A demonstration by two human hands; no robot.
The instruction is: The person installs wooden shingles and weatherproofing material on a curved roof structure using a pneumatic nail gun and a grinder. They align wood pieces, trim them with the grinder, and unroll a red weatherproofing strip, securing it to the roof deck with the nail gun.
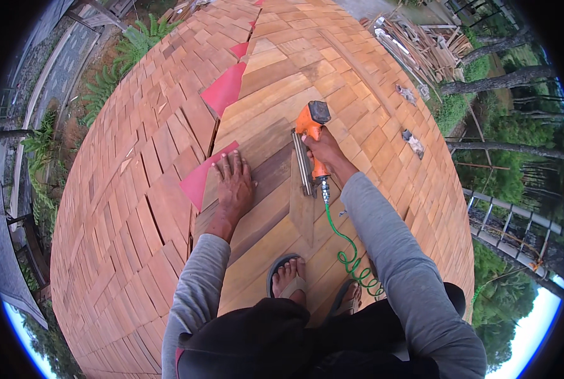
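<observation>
My right hand (330, 154) is wrapped around the grip of an orange pneumatic nail gun (310, 119) with a black cap and a long metal magazine. A green coiled air hose (337, 235) runs from the tool's fitting back toward my feet. Whether the nose touches the wood, I cannot tell. Flat on the boards, fingers stretched, lies my left hand (235, 189). Its fingertips rest by the edge of a pinkish-red triangular sheet piece (200, 181), which sticks out along the roof's ridge line. Wooden shingles (264, 129) lie under both hands.
Below the hands, my sandalled feet (288, 278) stand on the sloping shingles. Another red sheet piece (225, 90) shows farther up the ridge. Two small crumpled bundles (413, 144) lie on the right slope. Beyond the roof edge are a ladder (516, 228) and a lumber pile (424, 47).
</observation>
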